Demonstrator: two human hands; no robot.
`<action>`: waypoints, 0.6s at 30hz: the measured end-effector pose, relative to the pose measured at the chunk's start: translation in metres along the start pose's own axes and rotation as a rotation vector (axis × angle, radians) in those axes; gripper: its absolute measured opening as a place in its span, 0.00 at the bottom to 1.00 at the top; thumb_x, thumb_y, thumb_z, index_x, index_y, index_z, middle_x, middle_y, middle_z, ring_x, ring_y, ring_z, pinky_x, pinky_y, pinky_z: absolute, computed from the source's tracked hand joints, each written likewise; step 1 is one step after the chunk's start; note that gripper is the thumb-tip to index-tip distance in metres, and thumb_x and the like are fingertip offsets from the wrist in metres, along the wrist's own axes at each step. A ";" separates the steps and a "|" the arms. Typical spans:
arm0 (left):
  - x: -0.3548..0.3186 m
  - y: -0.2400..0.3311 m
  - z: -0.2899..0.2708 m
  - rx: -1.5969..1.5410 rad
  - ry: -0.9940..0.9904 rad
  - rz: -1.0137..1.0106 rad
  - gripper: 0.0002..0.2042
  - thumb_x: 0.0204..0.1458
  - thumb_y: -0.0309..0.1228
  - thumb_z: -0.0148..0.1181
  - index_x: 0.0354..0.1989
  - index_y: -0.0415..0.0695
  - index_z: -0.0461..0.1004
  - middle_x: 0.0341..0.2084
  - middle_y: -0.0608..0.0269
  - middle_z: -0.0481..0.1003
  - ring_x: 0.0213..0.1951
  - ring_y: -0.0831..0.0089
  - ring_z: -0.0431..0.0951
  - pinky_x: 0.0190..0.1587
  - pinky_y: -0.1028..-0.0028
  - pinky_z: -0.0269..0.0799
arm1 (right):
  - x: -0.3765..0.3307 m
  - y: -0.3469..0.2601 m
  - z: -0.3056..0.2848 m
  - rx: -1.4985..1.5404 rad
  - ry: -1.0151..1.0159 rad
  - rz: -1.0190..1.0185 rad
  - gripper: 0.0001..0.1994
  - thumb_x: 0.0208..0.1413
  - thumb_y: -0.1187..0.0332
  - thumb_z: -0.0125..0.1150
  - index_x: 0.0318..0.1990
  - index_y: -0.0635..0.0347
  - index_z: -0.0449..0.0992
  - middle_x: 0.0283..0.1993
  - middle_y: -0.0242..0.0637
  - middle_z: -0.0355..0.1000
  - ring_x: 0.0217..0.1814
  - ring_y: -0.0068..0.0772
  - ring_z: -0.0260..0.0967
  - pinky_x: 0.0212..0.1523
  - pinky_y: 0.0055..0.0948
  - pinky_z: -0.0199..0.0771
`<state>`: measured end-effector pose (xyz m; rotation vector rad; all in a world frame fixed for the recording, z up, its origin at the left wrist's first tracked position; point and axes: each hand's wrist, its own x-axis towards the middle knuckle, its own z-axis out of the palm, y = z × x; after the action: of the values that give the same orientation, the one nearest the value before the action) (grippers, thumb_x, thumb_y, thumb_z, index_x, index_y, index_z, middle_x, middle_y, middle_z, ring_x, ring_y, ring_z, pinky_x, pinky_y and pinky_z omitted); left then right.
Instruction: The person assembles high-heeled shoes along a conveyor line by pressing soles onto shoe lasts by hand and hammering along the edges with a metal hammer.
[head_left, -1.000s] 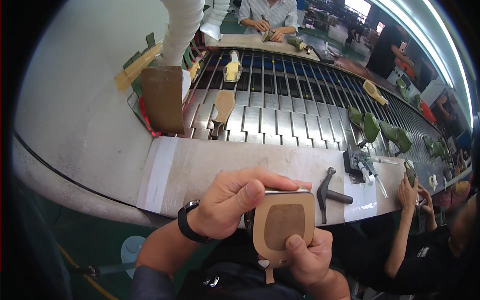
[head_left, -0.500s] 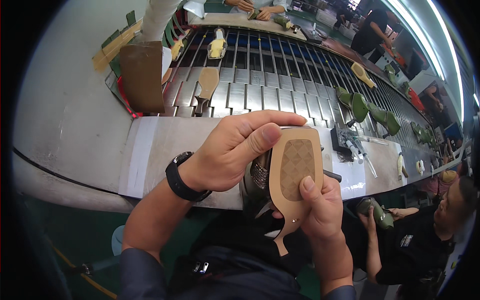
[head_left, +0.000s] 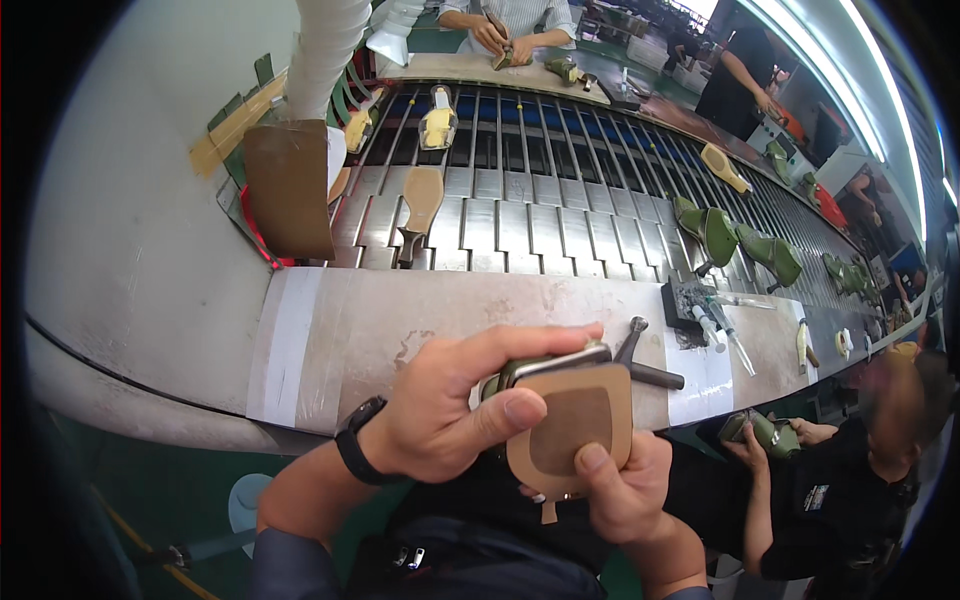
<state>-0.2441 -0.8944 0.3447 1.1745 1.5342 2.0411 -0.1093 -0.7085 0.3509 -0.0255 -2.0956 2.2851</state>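
A tan shoe sole point(head_left: 572, 430) with a darker tread patch faces up in front of me, toe end away from me. Just behind it, partly hidden, is a dark green shoe point(head_left: 548, 362) with its shiny bottom edge showing. My left hand point(head_left: 440, 405) is closed around the shoe, fingers over its toe end and thumb on the sole's edge. From the right, my right hand point(head_left: 630, 490) grips the sole, its thumb pressed on the tread. The sole's toe stands slightly apart from the shoe. Below my hands the heel parts are mostly hidden.
A hammer point(head_left: 650, 374) lies on the bench point(head_left: 470, 305) right of my hands, near a black holder point(head_left: 686, 304) with applicators. Beyond runs a metal conveyor point(head_left: 560, 230) carrying green shoes point(head_left: 716, 236) and a tan sole point(head_left: 424, 198). A co-worker point(head_left: 840, 490) holds a shoe at right.
Both hands have come lower and nearer to me with the shoe and sole. The sole has tipped and looks foreshortened. The hammer on the bench has come into fuller view.
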 end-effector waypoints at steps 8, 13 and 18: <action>-0.035 0.027 0.019 0.019 0.237 0.027 0.13 0.70 0.31 0.55 0.54 0.34 0.75 0.54 0.27 0.80 0.57 0.46 0.84 0.62 0.52 0.79 | -0.012 0.004 0.018 -0.220 -0.094 -0.124 0.10 0.69 0.68 0.66 0.39 0.66 0.83 0.20 0.33 0.75 0.18 0.22 0.72 0.22 0.26 0.69; -0.039 0.038 0.015 0.076 0.237 -0.012 0.10 0.69 0.30 0.61 0.49 0.36 0.75 0.50 0.29 0.81 0.54 0.46 0.85 0.63 0.49 0.79 | -0.014 -0.001 0.024 -0.252 -0.066 -0.107 0.12 0.67 0.70 0.66 0.30 0.66 0.81 0.22 0.36 0.78 0.21 0.21 0.75 0.23 0.26 0.71; -0.039 0.061 0.021 0.121 0.360 -0.180 0.10 0.65 0.31 0.68 0.41 0.38 0.73 0.44 0.35 0.84 0.50 0.53 0.88 0.62 0.49 0.78 | -0.017 0.003 0.026 -0.341 -0.139 -0.104 0.10 0.66 0.70 0.68 0.31 0.63 0.81 0.19 0.34 0.75 0.18 0.28 0.75 0.21 0.28 0.70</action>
<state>-0.1921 -0.9301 0.3856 0.6992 1.8748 2.1446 -0.0935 -0.7359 0.3498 0.2314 -2.4665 1.8986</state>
